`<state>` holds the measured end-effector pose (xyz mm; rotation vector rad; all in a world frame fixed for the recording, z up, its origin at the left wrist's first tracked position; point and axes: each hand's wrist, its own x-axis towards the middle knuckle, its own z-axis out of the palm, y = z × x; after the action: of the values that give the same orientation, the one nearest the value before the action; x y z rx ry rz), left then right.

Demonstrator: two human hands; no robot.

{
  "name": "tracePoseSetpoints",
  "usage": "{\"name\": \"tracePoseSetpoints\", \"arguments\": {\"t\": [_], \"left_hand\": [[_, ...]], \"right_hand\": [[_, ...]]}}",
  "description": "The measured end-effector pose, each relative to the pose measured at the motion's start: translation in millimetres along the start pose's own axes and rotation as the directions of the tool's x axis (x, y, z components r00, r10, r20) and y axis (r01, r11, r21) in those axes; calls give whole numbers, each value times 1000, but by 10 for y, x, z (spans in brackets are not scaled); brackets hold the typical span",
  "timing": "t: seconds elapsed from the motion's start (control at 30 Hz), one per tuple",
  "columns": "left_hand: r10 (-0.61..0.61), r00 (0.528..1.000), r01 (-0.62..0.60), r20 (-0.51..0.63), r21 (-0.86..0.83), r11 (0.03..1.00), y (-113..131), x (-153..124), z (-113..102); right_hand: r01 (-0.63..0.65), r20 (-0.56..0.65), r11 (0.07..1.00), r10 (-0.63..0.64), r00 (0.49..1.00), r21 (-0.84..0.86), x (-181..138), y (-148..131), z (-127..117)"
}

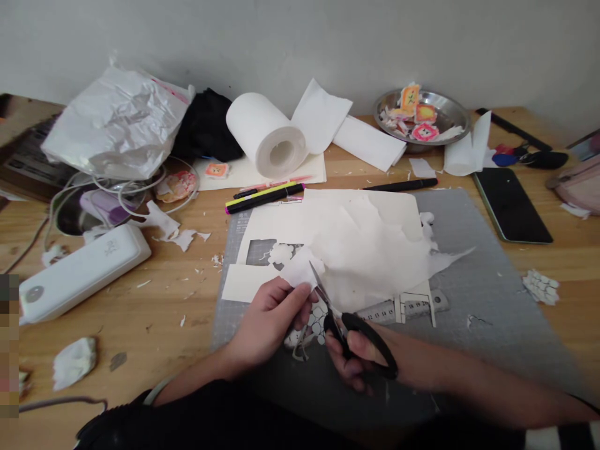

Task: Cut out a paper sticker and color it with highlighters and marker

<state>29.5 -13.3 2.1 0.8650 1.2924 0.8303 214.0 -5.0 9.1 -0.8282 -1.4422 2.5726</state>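
Observation:
My left hand (pixel 276 315) pinches a small piece of white paper (pixel 301 270) between thumb and fingers. In my right hand (pixel 351 353) is a pair of scissors (pixel 335 314) with black handles, fingers through the loops. Its blades point up and left, at the right edge of the paper piece. Under both hands lies a grey cutting mat (pixel 469 350). Beyond them a large torn sheet of thin white paper (pixel 370 250) rests on cream card (pixel 276 219) with cut-outs. A steel ruler (pixel 375 312) is partly covered by the card. Scraps with drawn black outlines (pixel 319 322) lie below the left hand.
Markers (pixel 265 198), a paper roll (pixel 267 134) and a metal bowl (pixel 384 125) with coloured paper pieces stand at the back. A phone (pixel 513 203) lies right. On the left are a white power bank (pixel 84 272), cables and a plastic bag (pixel 117 122).

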Motion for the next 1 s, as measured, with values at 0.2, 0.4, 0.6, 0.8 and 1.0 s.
{"name": "tracePoseSetpoints", "arguments": {"t": [0.2, 0.4, 0.6, 0.8, 1.0], "left_hand": [[14, 1000, -14, -14, 39, 999, 28, 0, 16], [19, 1000, -20, 23, 47, 999, 59, -7, 18], [13, 1000, -15, 28, 64, 998, 57, -8, 4], [0, 1000, -3, 27, 115, 993, 46, -6, -9], [6, 1000, -7, 12, 115, 993, 61, -7, 13]], "right_hand": [[13, 27, 999, -14, 1000, 38, 11, 7, -19], [-42, -23, 999, 42, 999, -12, -1, -34, 12], [-75, -71, 995, 71, 995, -66, -1, -67, 40], [-18, 2, 1000, 18, 1000, -23, -12, -14, 4], [20, 41, 999, -18, 999, -47, -15, -9, -31]]}}
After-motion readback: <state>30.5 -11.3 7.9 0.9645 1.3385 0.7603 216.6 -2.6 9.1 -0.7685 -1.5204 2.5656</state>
